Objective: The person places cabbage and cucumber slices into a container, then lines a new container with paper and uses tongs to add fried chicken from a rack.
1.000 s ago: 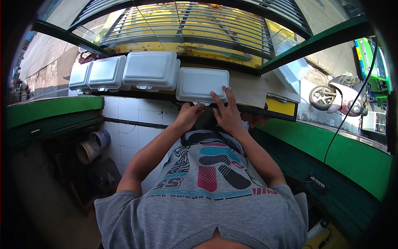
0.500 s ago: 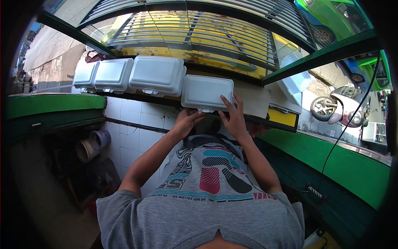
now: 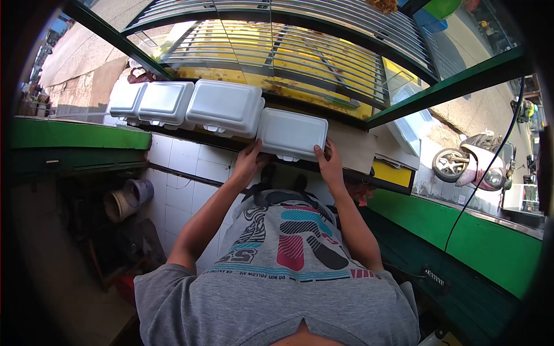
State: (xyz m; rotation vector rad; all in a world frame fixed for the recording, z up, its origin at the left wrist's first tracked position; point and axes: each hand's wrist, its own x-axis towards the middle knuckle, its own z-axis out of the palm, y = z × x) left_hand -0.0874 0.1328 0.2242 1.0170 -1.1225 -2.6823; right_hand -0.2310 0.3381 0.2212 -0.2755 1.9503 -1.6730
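A closed white foam box [image 3: 292, 134] lies on the narrow counter in front of me. At its lower left corner my left hand [image 3: 250, 162] holds the edge, thumb side against the box. My right hand [image 3: 329, 160] grips the lower right corner, with fingertips on the side. To the left stand more closed white boxes: a larger one [image 3: 224, 105] that sits over another, a middle one [image 3: 165, 102] and one at the far left [image 3: 127, 98]. The undersides of both hands' grips are hidden.
Beyond the boxes is a glass case with metal racks [image 3: 323, 46] over a yellow base. Brown board [image 3: 349, 144] covers the counter at right. Green ledges [image 3: 450, 222] flank me; buckets [image 3: 121, 205] stand lower left. A motorbike [image 3: 479, 164] is outside.
My left hand has moved from the front clasp to the box's left corner. My right hand has slid off the lid to its right side. The green vehicle has left the view.
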